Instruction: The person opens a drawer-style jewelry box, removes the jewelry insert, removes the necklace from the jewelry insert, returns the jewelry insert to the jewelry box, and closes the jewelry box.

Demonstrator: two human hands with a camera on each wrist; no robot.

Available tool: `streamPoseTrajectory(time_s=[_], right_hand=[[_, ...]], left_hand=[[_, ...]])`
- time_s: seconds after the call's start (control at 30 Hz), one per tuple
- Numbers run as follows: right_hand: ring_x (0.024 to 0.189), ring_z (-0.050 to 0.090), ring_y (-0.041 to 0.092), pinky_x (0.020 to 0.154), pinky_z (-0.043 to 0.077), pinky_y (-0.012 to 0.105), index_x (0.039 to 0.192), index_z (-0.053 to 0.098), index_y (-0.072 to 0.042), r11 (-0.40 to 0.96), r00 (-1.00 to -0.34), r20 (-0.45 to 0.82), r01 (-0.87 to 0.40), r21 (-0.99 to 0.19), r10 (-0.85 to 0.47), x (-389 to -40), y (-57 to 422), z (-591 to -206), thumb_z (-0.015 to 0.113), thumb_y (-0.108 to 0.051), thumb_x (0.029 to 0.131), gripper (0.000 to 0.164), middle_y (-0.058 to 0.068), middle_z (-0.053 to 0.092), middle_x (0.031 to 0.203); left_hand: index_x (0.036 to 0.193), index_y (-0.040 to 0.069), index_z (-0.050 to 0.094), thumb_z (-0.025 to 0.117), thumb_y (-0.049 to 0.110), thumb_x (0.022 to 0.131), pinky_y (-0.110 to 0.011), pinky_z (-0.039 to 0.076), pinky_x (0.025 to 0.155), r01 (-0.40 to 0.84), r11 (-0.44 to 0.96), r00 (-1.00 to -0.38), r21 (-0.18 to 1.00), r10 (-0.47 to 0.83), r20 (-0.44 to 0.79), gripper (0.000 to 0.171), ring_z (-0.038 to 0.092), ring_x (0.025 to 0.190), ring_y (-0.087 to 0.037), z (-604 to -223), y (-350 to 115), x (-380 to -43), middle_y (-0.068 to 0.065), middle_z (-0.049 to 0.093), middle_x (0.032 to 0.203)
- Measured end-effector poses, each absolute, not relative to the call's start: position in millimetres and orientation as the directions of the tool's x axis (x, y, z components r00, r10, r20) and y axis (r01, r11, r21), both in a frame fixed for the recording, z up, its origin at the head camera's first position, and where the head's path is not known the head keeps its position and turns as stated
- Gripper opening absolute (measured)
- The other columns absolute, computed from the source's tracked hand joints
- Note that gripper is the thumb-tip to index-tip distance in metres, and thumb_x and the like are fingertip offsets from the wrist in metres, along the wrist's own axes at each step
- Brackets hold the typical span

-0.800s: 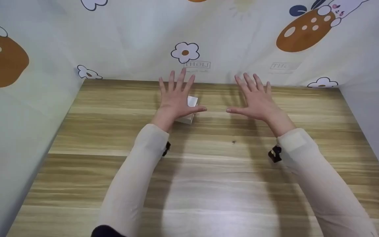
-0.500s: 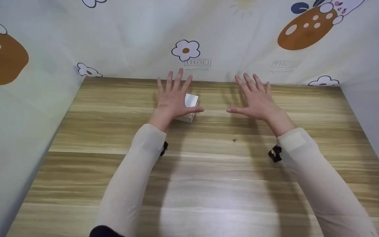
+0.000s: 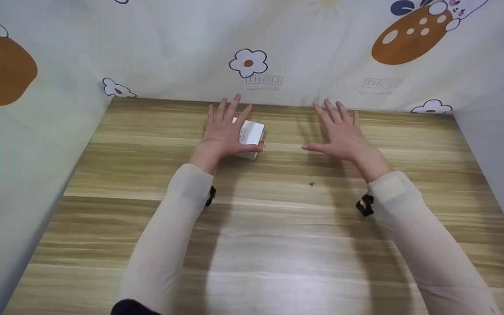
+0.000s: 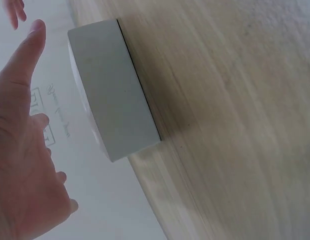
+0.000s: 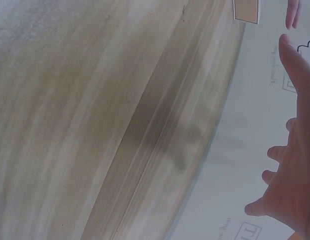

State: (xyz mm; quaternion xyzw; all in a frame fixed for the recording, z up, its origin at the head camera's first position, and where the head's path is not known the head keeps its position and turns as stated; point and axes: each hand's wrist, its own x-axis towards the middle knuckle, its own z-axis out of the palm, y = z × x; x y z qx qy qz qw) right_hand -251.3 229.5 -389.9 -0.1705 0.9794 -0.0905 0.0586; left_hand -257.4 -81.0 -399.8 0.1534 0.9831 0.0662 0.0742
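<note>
A small white box (image 3: pixel 252 133) lies on the wooden table near the back wall, partly covered by my left hand (image 3: pixel 223 133) in the head view. Its plain grey-white side (image 4: pixel 112 92) faces the left wrist camera, and there the hand is apart from it. The fingers of that hand are spread and straight, with the thumb stretched out across the box in the head view. To the right, my right hand (image 3: pixel 343 136) hovers over the table, fingers spread, holding nothing. In the right wrist view, the box's tan-looking side (image 5: pixel 246 11) shows at the top edge.
The wood-grain table (image 3: pixel 274 245) runs back to a pale curtain (image 3: pixel 182 52) printed with flowers and strawberry-like shapes. Side curtains bound it left and right. A small dark mark (image 3: pixel 311 184) is on the tabletop. A black strap piece (image 3: pixel 365 205) hangs at the right cuff.
My left hand has shifted slightly left, uncovering more of the box's top with its print. The right hand has stayed nearly still. The head view has tilted a little.
</note>
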Motion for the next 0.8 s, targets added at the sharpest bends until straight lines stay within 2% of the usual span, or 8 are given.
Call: streamPoseTrajectory(time_s=[0.2, 0.4, 0.57, 0.8], right_hand=[[0.155, -0.002, 0.042, 0.119, 0.001, 0.074, 0.161, 0.001, -0.027, 0.925, -0.933, -0.099, -0.322, -0.2, -0.346, -251, 229, -393, 0.057, -0.08, 0.08, 0.112, 0.013, 0.002, 0.169], [0.154, 0.0, 0.043, 0.123, 0.006, 0.067, 0.162, 0.004, -0.022, 0.912, -0.923, -0.098, -0.343, -0.224, -0.371, -249, 229, -394, 0.058, -0.074, 0.084, 0.107, 0.016, 0.003, 0.169], [0.154, 0.001, 0.043, 0.123, 0.007, 0.066, 0.162, 0.008, -0.018, 0.914, -0.924, -0.101, -0.342, -0.22, -0.37, -249, 230, -395, 0.058, -0.071, 0.086, 0.105, 0.017, 0.005, 0.168], [0.154, 0.006, 0.042, 0.123, 0.012, 0.064, 0.161, 0.014, -0.013, 0.914, -0.924, -0.101, -0.342, -0.219, -0.37, -248, 231, -398, 0.054, -0.061, 0.095, 0.091, 0.019, 0.012, 0.167]], left_hand=[[0.161, 0.026, 0.014, 0.069, 0.078, 0.071, -0.057, -0.002, 0.127, 0.316, 0.932, -0.925, 0.177, 0.344, -0.16, 0.117, -0.005, 0.156, -0.036, -397, -86, -257, -0.006, -0.011, 0.169], [0.158, 0.019, 0.028, 0.073, 0.068, 0.076, -0.053, 0.006, 0.128, 0.339, 0.906, -0.896, 0.253, 0.393, -0.208, 0.106, 0.004, 0.156, -0.037, -395, -90, -258, -0.008, 0.004, 0.17], [0.158, 0.018, 0.028, 0.075, 0.063, 0.078, -0.05, 0.012, 0.128, 0.347, 0.892, -0.877, 0.29, 0.418, -0.238, 0.103, 0.011, 0.155, -0.034, -395, -92, -259, -0.008, 0.012, 0.169], [0.156, 0.018, 0.032, 0.078, 0.058, 0.078, -0.051, 0.018, 0.127, 0.353, 0.879, -0.866, 0.322, 0.437, -0.244, 0.1, 0.016, 0.154, -0.034, -396, -94, -259, -0.008, 0.019, 0.167]])
